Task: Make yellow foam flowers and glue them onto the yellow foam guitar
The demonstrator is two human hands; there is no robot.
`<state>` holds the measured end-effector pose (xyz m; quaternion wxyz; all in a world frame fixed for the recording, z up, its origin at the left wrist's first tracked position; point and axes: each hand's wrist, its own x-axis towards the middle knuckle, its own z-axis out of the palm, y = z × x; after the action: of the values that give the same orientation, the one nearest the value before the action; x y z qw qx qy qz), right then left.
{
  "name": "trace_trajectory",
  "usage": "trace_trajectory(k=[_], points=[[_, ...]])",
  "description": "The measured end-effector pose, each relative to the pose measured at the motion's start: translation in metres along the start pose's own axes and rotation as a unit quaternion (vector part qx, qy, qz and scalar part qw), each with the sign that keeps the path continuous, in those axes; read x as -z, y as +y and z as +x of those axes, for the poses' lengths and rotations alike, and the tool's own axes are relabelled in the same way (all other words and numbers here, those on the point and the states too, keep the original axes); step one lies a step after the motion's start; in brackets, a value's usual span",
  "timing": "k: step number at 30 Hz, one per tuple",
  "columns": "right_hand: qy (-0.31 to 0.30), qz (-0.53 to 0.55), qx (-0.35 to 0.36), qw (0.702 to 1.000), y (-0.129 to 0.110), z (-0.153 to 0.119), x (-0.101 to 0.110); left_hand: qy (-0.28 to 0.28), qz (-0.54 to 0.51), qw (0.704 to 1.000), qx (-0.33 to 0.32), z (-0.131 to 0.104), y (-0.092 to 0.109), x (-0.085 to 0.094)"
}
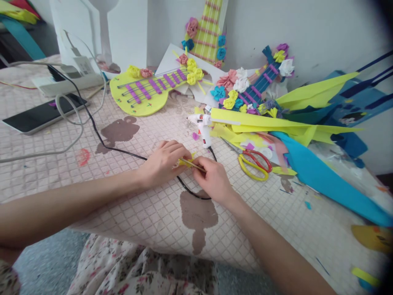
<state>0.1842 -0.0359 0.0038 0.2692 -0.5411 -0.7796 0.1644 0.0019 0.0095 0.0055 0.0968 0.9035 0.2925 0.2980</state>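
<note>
Scissors with red-and-yellow handles (245, 154) lie to the right, a white glue gun (204, 132) lies just beyond, and a black cable (125, 152) runs beneath the left hand (164, 162), pinching small yellow paper (184, 162) at a thin tan stick (194, 165) the right hand (214, 179) grips.
</note>
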Motion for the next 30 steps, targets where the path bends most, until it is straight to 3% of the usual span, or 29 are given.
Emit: trace_trajectory(k=[30], points=[[0.005,-0.001,0.014,1.0,0.001,-0.0017,-0.004,0.008,-0.021,1.0,-0.018,-0.0011,0.0,-0.0006]])
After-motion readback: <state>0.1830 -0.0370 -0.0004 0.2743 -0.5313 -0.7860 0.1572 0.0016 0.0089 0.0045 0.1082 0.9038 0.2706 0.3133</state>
